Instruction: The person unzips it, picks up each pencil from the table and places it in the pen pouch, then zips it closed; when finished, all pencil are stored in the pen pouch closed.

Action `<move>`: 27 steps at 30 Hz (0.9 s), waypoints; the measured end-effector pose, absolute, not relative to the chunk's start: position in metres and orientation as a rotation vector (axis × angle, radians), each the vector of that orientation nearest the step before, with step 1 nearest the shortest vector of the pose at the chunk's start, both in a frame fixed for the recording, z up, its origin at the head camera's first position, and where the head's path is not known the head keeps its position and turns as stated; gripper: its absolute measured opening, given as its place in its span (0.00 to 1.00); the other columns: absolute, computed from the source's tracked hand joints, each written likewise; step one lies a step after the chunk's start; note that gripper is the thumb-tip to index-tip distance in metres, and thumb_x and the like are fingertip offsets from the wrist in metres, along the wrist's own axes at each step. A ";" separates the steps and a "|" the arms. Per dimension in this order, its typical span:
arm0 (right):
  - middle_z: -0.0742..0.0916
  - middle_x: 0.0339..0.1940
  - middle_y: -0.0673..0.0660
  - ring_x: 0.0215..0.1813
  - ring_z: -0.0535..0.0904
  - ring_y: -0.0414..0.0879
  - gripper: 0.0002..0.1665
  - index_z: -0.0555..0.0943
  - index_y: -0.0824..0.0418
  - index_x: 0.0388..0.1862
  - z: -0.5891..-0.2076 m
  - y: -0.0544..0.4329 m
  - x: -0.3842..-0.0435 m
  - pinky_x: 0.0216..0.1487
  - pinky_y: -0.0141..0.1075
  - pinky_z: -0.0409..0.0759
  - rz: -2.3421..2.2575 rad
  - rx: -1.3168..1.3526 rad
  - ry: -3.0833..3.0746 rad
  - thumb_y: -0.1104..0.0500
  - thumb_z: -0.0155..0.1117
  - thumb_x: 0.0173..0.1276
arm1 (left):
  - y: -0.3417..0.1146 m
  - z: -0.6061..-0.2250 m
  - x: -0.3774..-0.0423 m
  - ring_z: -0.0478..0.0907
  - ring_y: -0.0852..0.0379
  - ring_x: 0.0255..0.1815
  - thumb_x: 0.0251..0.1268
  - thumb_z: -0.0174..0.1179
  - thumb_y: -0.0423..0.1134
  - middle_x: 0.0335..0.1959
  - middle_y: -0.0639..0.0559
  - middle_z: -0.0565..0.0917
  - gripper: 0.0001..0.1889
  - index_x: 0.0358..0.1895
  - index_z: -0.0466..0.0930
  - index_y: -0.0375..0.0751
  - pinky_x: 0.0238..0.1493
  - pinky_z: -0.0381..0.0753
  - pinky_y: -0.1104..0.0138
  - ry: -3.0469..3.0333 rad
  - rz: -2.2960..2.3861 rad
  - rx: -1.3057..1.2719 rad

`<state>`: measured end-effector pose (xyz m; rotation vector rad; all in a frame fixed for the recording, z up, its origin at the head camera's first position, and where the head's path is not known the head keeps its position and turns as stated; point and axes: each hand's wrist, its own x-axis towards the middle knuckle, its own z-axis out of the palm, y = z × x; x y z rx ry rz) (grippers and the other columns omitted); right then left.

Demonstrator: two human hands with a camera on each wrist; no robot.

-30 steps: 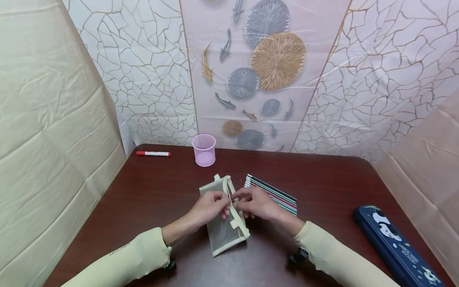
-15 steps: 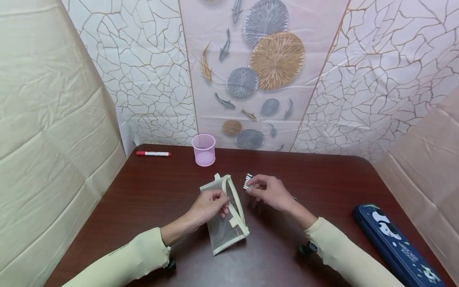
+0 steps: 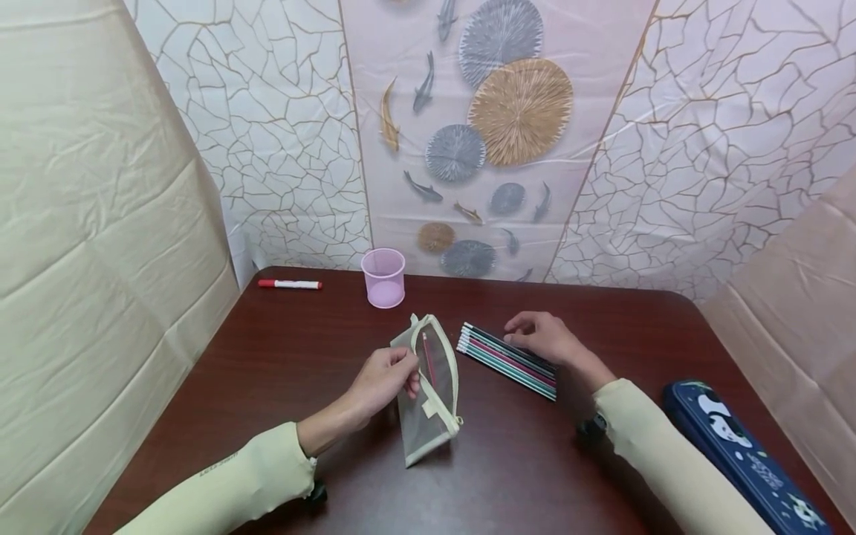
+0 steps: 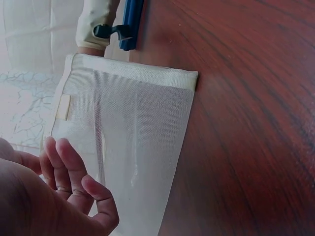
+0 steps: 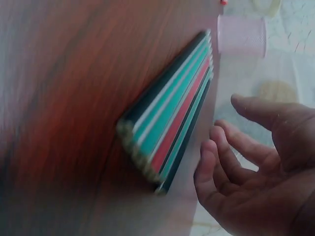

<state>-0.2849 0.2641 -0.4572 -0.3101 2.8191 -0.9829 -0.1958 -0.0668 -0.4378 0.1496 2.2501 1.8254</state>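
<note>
My left hand pinches the opening edge of a cream mesh pencil pouch, which gapes toward the right. One red pencil shows inside it; in the left wrist view, the mesh blurs the contents. Beyond the pouch, a row of several pencils, green, red and black with white ends, lies side by side on the table. My right hand hovers at the far side of that row, thumb and fingers apart, holding nothing. The right wrist view has its fingers beside the pencils.
A pink mesh pen cup stands at the table's back edge, with a red and white marker lying to its left. A dark blue panda pencil case lies along the right side. Cloth walls enclose the table.
My right hand has left the pouch's opening and moved right, past the pencil row, uncovering it. The left hand still holds the pouch, whose mouth now gapes wider with the red pencil visible.
</note>
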 end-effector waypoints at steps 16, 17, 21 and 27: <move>0.87 0.33 0.54 0.37 0.80 0.46 0.12 0.88 0.56 0.52 -0.468 0.278 -0.307 0.44 0.38 0.77 -0.934 -0.513 2.732 0.59 0.73 0.71 | -0.067 -0.437 -0.197 0.80 0.61 0.22 0.67 0.50 0.34 0.20 0.54 0.80 0.11 0.27 0.78 0.38 0.35 0.85 0.69 2.214 1.850 0.132; 0.87 0.33 0.53 0.36 0.79 0.46 0.11 0.88 0.56 0.51 -0.467 0.277 -0.307 0.43 0.38 0.77 -0.907 -0.528 2.747 0.60 0.72 0.71 | -0.067 -0.437 -0.197 0.80 0.61 0.22 0.67 0.51 0.34 0.20 0.54 0.80 0.11 0.27 0.78 0.38 0.35 0.85 0.69 2.213 1.850 0.133; 0.88 0.34 0.52 0.34 0.78 0.44 0.11 0.87 0.55 0.49 -0.461 0.269 -0.304 0.40 0.39 0.77 -0.758 -0.555 2.809 0.64 0.69 0.70 | -0.067 -0.437 -0.196 0.81 0.60 0.22 0.68 0.51 0.34 0.20 0.54 0.81 0.11 0.27 0.78 0.38 0.35 0.84 0.70 2.215 1.844 0.142; 0.89 0.37 0.52 0.37 0.81 0.46 0.10 0.86 0.53 0.47 -0.453 0.258 -0.303 0.44 0.44 0.83 -0.588 -0.519 2.857 0.62 0.73 0.68 | -0.067 -0.439 -0.197 0.81 0.60 0.22 0.68 0.51 0.34 0.20 0.54 0.81 0.11 0.27 0.78 0.38 0.34 0.84 0.70 2.220 1.836 0.148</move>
